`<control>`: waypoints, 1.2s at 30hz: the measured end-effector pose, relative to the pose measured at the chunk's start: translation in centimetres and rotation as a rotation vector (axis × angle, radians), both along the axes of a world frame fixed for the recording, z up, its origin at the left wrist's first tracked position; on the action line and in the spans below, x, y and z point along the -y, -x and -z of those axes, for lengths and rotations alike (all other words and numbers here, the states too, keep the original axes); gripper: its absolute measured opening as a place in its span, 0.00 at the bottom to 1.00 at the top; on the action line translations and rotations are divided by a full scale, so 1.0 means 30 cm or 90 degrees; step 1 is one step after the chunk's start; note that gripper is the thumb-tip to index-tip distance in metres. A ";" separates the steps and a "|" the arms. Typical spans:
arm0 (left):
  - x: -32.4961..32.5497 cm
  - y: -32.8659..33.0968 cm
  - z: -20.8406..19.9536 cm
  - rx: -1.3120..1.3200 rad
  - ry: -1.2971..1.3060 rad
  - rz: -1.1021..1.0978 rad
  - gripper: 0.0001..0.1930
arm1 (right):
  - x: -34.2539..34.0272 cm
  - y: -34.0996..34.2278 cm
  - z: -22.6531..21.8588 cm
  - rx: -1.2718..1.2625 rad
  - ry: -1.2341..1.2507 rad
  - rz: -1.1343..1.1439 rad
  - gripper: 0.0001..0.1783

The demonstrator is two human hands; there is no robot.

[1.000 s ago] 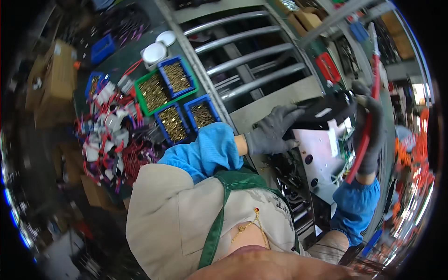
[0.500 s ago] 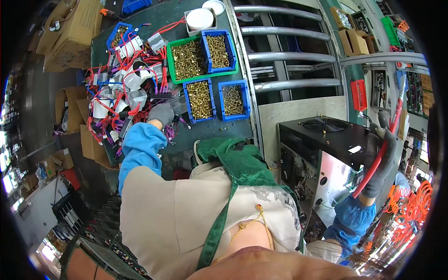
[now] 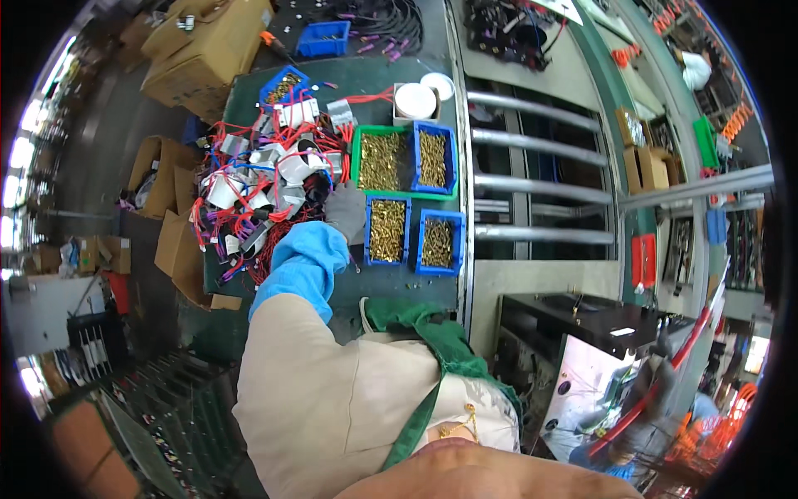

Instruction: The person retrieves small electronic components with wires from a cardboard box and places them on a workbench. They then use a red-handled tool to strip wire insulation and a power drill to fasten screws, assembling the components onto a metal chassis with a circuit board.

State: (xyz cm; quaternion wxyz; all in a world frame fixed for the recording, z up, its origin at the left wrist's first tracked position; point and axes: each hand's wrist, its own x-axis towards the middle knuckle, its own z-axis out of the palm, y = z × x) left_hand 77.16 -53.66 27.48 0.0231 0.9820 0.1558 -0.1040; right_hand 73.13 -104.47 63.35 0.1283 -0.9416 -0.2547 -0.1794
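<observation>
At the lower right: one gloved right hand (image 3: 657,376), blurred, at a red rod (image 3: 686,348); grip cannot be told. Rod's long axis slants from lower left to upper right. Adjoining: black-topped unit (image 3: 565,314), white label (image 3: 622,332) illegible. On the green worktop (image 3: 370,75): grey-gloved left hand (image 3: 346,212), fingertips indistinct, hold undeterminable, between wiring pile (image 3: 266,179) and blue bin (image 3: 388,231) of brass fasteners. Beyond: black cables (image 3: 409,23), cut off above.

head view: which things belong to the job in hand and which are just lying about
Likely in the job:
- wired parts, beside the left hand
- brass fasteners, near it too
- red tube, at the blurred right hand
- black case, nearby

Probably just lying about:
- big cardboard box
- far blue bin
- red bin
</observation>
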 end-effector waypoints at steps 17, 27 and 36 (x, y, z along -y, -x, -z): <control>-0.008 0.127 -0.071 -0.129 -0.157 0.025 0.16 | -0.114 0.003 -0.158 0.092 0.110 -0.213 0.04; -0.021 0.062 -0.041 -0.145 -0.235 0.014 0.26 | 0.002 0.093 -0.113 0.124 0.042 -0.185 0.07; 0.082 0.222 -0.046 -0.272 -0.129 0.108 0.12 | 0.095 0.172 -0.041 0.077 -0.047 -0.123 0.12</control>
